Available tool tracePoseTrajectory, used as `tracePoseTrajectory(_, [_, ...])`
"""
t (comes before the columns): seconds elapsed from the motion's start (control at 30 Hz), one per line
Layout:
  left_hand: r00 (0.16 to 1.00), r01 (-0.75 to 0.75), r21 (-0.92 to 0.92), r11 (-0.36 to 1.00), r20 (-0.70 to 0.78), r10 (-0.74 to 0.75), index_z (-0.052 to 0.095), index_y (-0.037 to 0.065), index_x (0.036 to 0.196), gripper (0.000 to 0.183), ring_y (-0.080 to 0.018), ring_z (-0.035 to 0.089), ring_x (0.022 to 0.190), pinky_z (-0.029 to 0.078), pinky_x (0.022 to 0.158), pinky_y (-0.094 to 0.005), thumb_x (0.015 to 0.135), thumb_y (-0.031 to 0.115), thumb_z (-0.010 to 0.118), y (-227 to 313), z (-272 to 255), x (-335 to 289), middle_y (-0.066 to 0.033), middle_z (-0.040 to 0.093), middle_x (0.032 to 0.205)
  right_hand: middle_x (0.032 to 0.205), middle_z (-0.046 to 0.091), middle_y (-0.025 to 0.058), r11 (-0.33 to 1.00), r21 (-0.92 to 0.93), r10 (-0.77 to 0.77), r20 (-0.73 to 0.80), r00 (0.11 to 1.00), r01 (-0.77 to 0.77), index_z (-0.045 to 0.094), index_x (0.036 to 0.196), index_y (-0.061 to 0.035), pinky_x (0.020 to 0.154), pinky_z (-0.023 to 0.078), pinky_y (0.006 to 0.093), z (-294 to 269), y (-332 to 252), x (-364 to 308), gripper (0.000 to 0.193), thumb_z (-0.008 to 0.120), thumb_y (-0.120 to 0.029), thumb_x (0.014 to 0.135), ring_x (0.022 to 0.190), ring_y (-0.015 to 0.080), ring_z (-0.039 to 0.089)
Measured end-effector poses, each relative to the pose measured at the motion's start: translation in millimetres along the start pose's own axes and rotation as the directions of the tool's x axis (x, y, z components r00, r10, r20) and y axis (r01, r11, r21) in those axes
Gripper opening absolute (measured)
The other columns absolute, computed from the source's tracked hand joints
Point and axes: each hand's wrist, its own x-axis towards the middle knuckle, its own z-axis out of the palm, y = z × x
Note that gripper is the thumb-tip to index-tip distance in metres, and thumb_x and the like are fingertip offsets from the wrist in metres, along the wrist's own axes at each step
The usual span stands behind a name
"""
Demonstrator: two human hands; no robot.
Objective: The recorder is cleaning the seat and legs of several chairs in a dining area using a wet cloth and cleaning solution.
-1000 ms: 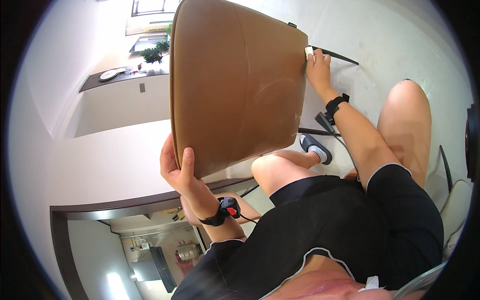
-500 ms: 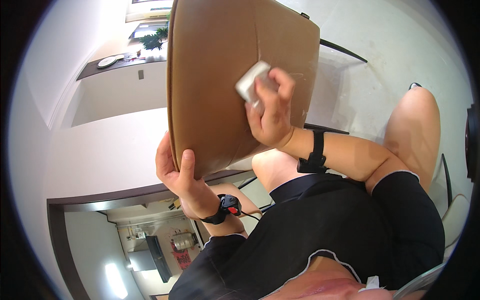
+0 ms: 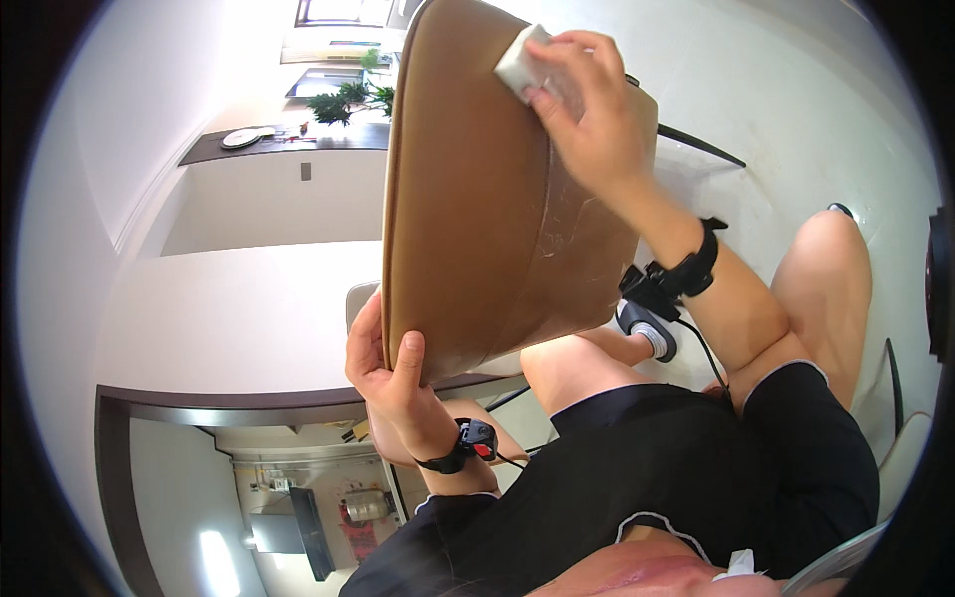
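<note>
A brown leather-like chair panel [image 3: 468, 219], with a stitched seam and whitish smears low on its right half, stands tilted in front of me. At its lower left corner my left hand [image 3: 396, 363] grips the edge, thumb on the brown face and fingers behind. My right hand [image 3: 602, 119] holds a white sponge [image 3: 519, 68] against the upper part of the panel. Thumb and fingers pinch the sponge from its right side. Each wrist wears a black strap with a small device.
One thin black chair leg [image 3: 701, 144] sticks out right of the panel over the pale floor. A dark shelf [image 3: 204, 149] at the far left bears plates [image 3: 241, 138] and a green plant [image 3: 343, 102]. A dark frame [image 3: 114, 438] borders a kitchen area lower left.
My right hand has moved the sponge from the panel's middle up toward its far edge. The panel and my left hand sit farther right and slightly lower in view.
</note>
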Motion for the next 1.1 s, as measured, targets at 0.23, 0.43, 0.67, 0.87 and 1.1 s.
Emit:
tracePoseTrajectory(0.23, [1.0, 0.013, 0.031, 0.999, 0.001, -0.013, 0.064, -0.007, 0.122, 0.048, -0.0215, 0.064, 0.108, 0.045, 0.101, -0.0351, 0.086, 0.023, 0.072, 9, 7, 2, -0.0138, 0.07, 0.115, 0.124, 0.052, 0.0124, 0.998, 0.025, -0.049, -0.062, 0.997, 0.051, 0.062, 0.124, -0.0132, 0.092, 0.051, 0.0407, 12, 34, 8, 0.034, 0.07, -0.017, 0.091, 0.107, 0.034, 0.06])
tracePoseTrajectory(0.43, [1.0, 0.014, 0.05, 0.999, -0.005, -0.014, 0.065, -0.006, 0.122, 0.043, -0.0203, 0.064, 0.108, 0.045, 0.101, -0.0345, 0.088, 0.019, 0.069, 7, 5, 4, -0.0128, 0.07, 0.114, 0.12, 0.055, 0.0154, 0.965, -0.219, 0.131, -0.085, 0.988, -0.147, 0.063, 0.122, -0.0132, 0.091, 0.051, 0.0437, -15, 155, -57, 0.031, 0.069, -0.017, 0.091, 0.108, 0.037, 0.061])
tracePoseTrajectory(0.67, [1.0, 0.001, 0.033, 0.999, 0.022, -0.002, 0.066, -0.006, 0.123, 0.041, -0.0202, 0.064, 0.108, 0.045, 0.101, -0.0344, 0.088, 0.016, 0.069, 3, 4, 5, -0.0121, 0.071, 0.113, 0.117, 0.057, 0.0174, 0.88, -0.298, 0.367, -0.07, 0.928, -0.37, 0.063, 0.12, -0.0125, 0.09, 0.052, 0.0444, -25, 175, -64, 0.034, 0.069, -0.029, 0.091, 0.105, 0.0379, 0.062])
tracePoseTrajectory(0.87, [1.0, 0.001, 0.038, 0.999, -0.011, 0.0, 0.066, -0.006, 0.123, 0.042, -0.0202, 0.064, 0.109, 0.045, 0.101, -0.035, 0.088, 0.018, 0.07, 4, 7, 5, -0.0129, 0.07, 0.114, 0.114, 0.054, 0.0165, 0.986, -0.061, 0.155, -0.045, 0.987, -0.158, 0.062, 0.12, -0.0119, 0.091, 0.049, 0.043, 1, 35, -6, 0.034, 0.069, -0.027, 0.09, 0.106, 0.0358, 0.058])
tracePoseTrajectory(1.1, [1.0, 0.002, 0.024, 1.0, 0.007, -0.002, 0.065, -0.006, 0.124, 0.043, -0.0215, 0.064, 0.109, 0.046, 0.101, -0.0356, 0.088, 0.017, 0.07, 2, 3, 4, -0.0138, 0.07, 0.115, 0.132, 0.039, 0.0251, 0.995, -0.102, -0.007, -0.084, 0.996, -0.002, 0.049, 0.134, -0.0055, 0.097, 0.041, 0.0516, 25, -22, -129, 0.058, 0.068, -0.006, 0.08, 0.111, 0.0445, 0.047])
